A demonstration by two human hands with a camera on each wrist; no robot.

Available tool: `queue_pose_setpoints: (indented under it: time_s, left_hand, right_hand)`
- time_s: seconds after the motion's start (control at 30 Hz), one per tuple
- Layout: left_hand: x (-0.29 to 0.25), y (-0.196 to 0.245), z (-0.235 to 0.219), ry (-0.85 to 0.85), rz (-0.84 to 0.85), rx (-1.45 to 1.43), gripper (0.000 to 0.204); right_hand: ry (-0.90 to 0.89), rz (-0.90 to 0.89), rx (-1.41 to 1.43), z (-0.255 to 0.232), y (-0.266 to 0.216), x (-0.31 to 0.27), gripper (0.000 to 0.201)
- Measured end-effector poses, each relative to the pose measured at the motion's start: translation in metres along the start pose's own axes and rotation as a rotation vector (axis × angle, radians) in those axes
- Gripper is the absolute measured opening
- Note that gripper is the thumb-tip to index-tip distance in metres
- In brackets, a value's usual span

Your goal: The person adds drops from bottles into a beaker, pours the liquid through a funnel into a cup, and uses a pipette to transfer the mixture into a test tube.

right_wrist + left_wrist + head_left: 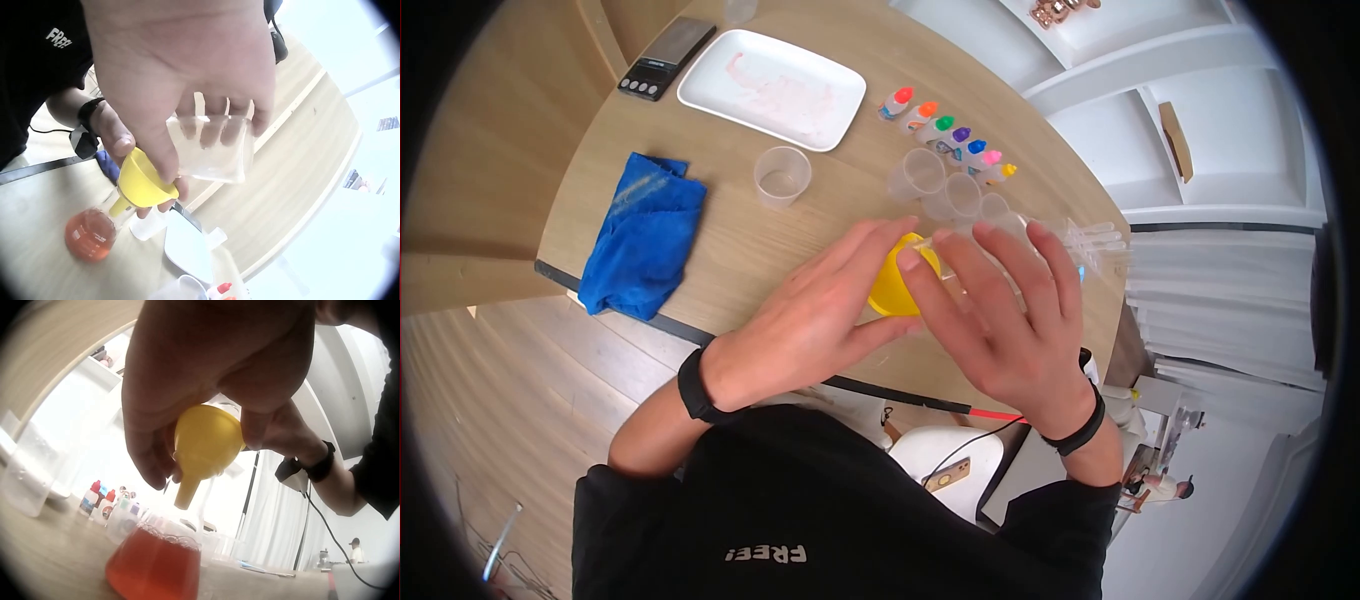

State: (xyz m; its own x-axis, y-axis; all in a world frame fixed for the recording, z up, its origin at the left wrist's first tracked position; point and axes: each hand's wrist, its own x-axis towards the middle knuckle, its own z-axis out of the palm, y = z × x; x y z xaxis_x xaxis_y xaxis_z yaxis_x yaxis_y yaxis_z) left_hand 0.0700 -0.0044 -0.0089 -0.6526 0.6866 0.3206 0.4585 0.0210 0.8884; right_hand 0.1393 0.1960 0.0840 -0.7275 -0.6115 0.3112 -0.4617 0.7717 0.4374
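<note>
My left hand (795, 305) holds a yellow funnel (142, 184) between thumb and fingers. The funnel leans, its spout pointing down at the neck of a clear conical flask (90, 234). Red-orange liquid, with bubbles along its surface in the left wrist view, fills the flask's lower part. My right hand (1020, 335) grips a clear plastic cup (215, 150), tipped on its side with its rim close over the funnel's mouth. Little or no liquid shows in that cup. From the head view the flask is hidden below the hands.
Beyond the hands stand several small dropper bottles (943, 125) with coloured caps and some clear cups (923, 174). Another cup (782, 178) is near a white tray (825, 128). A black scale (665, 60) and a blue cloth (643, 240) lie left; clear pipettes (1095, 240) lie right.
</note>
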Motion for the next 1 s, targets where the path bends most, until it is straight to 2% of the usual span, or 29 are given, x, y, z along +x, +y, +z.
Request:
queue_pose_setpoints:
  time_s: [0.23,0.33,0.43,0.53,0.63,0.73,0.83,0.93,1.0]
  left_hand:
    - [0.001,0.003,-0.001,-0.029,-0.062,0.027,0.079]
    - [0.002,0.005,-0.001,-0.050,-0.112,0.000,0.089]
    - [0.000,0.007,0.002,-0.044,-0.131,-0.026,0.103]
    - [0.001,0.004,0.004,-0.011,-0.141,-0.042,0.113]
    - [0.000,-0.001,0.004,-0.005,-0.143,-0.002,0.118]
    - [-0.002,-0.005,0.001,0.003,-0.153,0.044,0.120]
    - [-0.006,-0.010,-0.004,-0.005,-0.179,0.109,0.121]
    - [-0.010,-0.006,-0.011,-0.018,-0.263,0.128,0.118]
    - [-0.012,-0.005,-0.014,-0.029,-0.334,0.092,0.114]
  right_hand:
    - [0.051,0.062,0.097,0.001,0.000,-0.005,0.050]
    - [-0.006,0.235,0.352,0.003,0.010,-0.009,0.047]
    - [0.043,0.478,0.741,0.012,0.014,-0.019,0.064]
    - [0.093,0.555,0.879,0.020,0.014,-0.033,0.073]
    - [0.140,0.714,1.080,0.028,0.008,-0.057,0.078]
    - [0.127,0.813,1.138,0.035,0.002,-0.076,0.085]
    - [0.153,0.972,1.191,0.050,-0.007,-0.093,0.075]
    - [0.168,1.092,1.279,0.061,-0.012,-0.103,0.074]
    - [0.096,1.053,1.215,0.067,-0.014,-0.109,0.076]
